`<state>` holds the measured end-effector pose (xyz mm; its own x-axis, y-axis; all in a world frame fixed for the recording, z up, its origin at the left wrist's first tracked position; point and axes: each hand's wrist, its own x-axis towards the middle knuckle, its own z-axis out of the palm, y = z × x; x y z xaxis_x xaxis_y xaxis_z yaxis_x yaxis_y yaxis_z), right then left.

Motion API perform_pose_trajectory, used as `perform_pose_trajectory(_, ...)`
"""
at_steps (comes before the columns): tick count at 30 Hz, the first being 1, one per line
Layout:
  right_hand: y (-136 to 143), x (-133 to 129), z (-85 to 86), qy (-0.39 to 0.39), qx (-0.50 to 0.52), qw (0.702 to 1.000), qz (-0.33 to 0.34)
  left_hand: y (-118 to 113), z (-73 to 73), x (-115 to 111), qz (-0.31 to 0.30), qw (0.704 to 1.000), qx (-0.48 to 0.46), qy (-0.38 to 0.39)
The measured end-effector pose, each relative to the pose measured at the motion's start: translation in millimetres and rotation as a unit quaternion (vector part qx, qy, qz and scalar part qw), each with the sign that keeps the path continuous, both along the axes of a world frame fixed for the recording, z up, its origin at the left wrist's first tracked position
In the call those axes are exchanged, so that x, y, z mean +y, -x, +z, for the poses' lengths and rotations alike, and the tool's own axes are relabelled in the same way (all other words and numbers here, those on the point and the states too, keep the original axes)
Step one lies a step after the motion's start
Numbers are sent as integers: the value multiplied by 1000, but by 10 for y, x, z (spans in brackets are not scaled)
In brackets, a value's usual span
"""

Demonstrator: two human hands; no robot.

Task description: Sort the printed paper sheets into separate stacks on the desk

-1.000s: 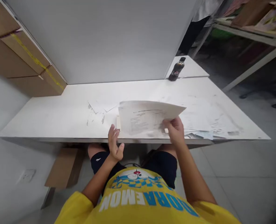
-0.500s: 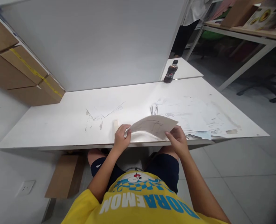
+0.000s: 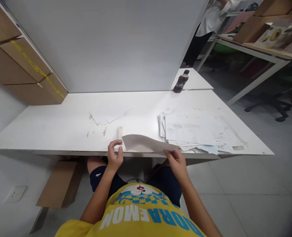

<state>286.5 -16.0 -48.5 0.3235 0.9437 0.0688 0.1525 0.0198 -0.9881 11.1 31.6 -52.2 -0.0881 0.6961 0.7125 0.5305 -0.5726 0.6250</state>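
A curved sheet of paper [image 3: 146,144] hangs over the front edge of the white table, its printed side hard to read. My right hand [image 3: 177,162] pinches its right end between thumb and fingers. My left hand [image 3: 115,154] is just off the sheet's left end, thumb and fingers apart with nothing between them. Right behind the left hand, a small cream-coloured oblong object [image 3: 120,132] lies on the table. To the right of the held sheet is a messy stack of papers [image 3: 188,126], the top one bearing an oval mark.
Two loose sheets [image 3: 106,116] and small scraps lie left of centre on the table [image 3: 49,125]. A cola bottle [image 3: 181,81] stands at the back right beside a tall white panel [image 3: 106,42]. Cardboard boxes [image 3: 27,70] are stacked at left. Another person [image 3: 205,28] stands behind.
My left hand has let go of the sheet's left end and its fingers have parted. The sheet has tipped flatter and lower, still in my right hand. The view has shifted slightly.
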Motion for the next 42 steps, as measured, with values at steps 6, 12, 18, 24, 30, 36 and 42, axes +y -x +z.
perform_pose_trajectory(6,171,-181,-53,92,41,981,167,517,172,-17,72,997,31,25)
perform_pose_trajectory(12,279,-53,-129,127,3,977,173,570,148,293,-37,986,61,148)
perform_pose_trajectory(18,269,-3,-155,128,47,982,130,529,35,444,-52,958,199,197)
perform_pose_trajectory(24,231,37,-159,142,65,979,129,533,32,392,-54,945,270,176)
perform_pose_trajectory(30,211,110,-92,142,34,984,106,464,19,309,-103,944,289,121)
perform_pose_trajectory(36,141,159,-84,124,-70,988,57,339,-20,236,-89,966,232,76)
perform_pose_trajectory(42,147,135,5,124,-113,984,62,255,-107,230,-43,965,243,87)
